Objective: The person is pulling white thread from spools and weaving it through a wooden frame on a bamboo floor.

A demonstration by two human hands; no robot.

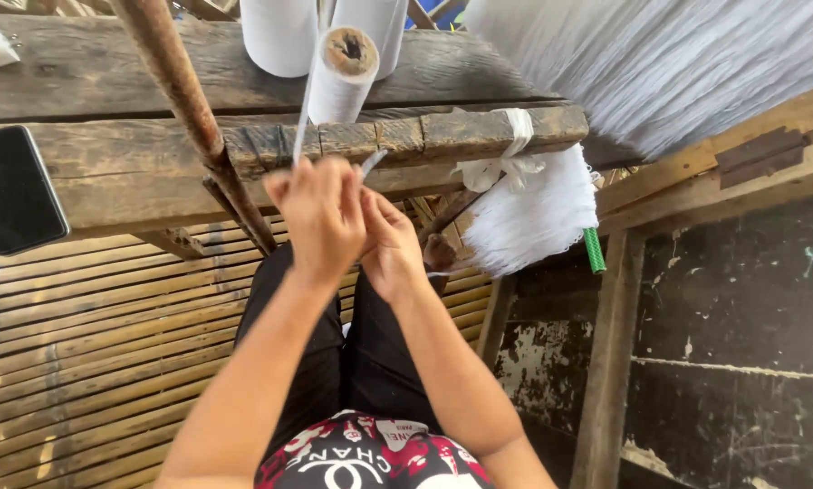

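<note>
My left hand [320,213] and my right hand [390,237] are pressed together in front of a worn wooden beam [442,131]. Both pinch thin white thread [303,109] that runs up from my left fingers towards a white thread cone [341,77] lying on the plank above. A short grey-white end [373,161] sticks out between the fingertips. My forearms reach up from my lap, over black trousers [334,353].
Two more white cones [279,32] stand on the upper plank. A dark phone [12,190] lies on the left of the bench. A rusty pole [184,100] slants across. White warp threads [660,63] and a bundle with a green rod [593,250] hang at right. Bamboo slats [89,335] lie below.
</note>
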